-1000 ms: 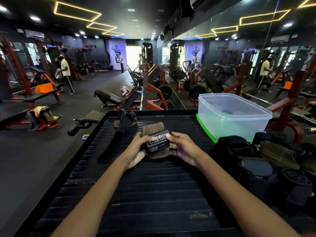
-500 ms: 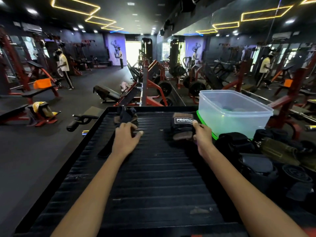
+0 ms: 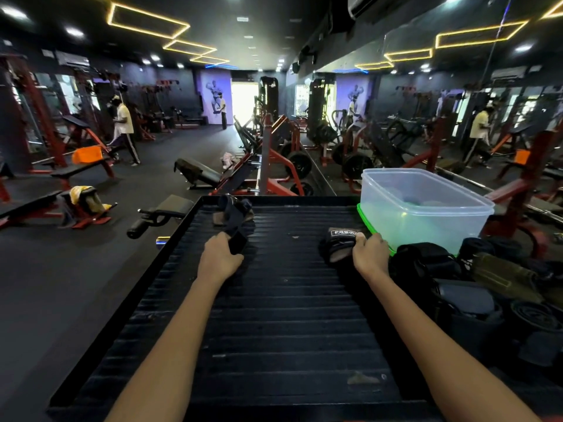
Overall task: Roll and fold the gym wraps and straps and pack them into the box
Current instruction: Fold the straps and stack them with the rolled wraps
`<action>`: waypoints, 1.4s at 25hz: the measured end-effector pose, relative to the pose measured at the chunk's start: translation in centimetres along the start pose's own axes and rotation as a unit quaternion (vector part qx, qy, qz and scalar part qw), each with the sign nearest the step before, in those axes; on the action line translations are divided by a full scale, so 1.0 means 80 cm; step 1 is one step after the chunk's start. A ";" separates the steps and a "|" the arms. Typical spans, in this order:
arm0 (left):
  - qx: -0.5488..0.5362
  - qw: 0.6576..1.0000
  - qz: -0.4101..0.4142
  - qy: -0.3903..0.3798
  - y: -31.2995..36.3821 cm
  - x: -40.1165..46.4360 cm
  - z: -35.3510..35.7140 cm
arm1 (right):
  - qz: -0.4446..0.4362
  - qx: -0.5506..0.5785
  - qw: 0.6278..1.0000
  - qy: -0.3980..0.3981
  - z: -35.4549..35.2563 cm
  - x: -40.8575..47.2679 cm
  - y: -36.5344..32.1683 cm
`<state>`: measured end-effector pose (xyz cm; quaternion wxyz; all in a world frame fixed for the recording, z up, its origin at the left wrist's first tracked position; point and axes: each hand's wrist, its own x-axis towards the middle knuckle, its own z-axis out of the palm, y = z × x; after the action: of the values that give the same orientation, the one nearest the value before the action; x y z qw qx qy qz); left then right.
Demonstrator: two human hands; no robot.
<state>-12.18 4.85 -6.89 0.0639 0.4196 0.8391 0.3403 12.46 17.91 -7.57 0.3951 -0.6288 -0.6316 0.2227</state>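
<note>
Mid-frame on the ribbed black bench (image 3: pixel 274 315), the left hand (image 3: pixel 220 259) grips a flat black strap (image 3: pixel 236 231); the right hand (image 3: pixel 369 254) pinches a rolled wrap (image 3: pixel 338 245) (white label) beside the translucent box (image 3: pixel 426 214).

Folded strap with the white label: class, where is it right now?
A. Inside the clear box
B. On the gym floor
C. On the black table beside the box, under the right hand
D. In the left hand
C: the folded strap lies on the table just left of the box, held by the right hand.
</note>
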 end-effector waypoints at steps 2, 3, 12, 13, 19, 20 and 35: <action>-0.067 0.998 0.007 -0.015 0.014 -0.006 0.002 | -0.101 -0.098 0.990 0.023 0.002 -0.009 -0.001; -0.095 0.995 0.017 -0.023 0.022 -0.010 0.004 | -0.166 -0.126 0.977 0.038 0.002 -0.016 -0.004; -0.286 0.895 0.190 -0.285 0.078 -0.060 0.011 | -0.413 0.017 0.874 -0.254 0.030 -0.051 -0.018; -0.308 0.868 0.209 -0.329 0.079 -0.063 0.007 | -0.391 0.057 0.882 -0.258 0.027 -0.049 -0.017; -0.307 0.724 0.237 -0.570 0.076 -0.072 -0.012 | -0.339 0.050 0.895 -0.285 0.024 -0.049 -0.018; -0.292 0.715 0.239 -0.588 0.075 -0.071 -0.014 | -0.320 0.060 0.899 -0.294 0.025 -0.048 -0.019; -0.094 0.964 0.246 -0.033 0.025 -0.011 0.005 | -0.236 0.381 0.846 -0.290 0.014 -0.052 -0.035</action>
<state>-10.15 5.22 -6.12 0.0454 0.6163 0.6715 0.4089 9.41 13.80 -6.99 0.4434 -0.1673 -0.7121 0.5180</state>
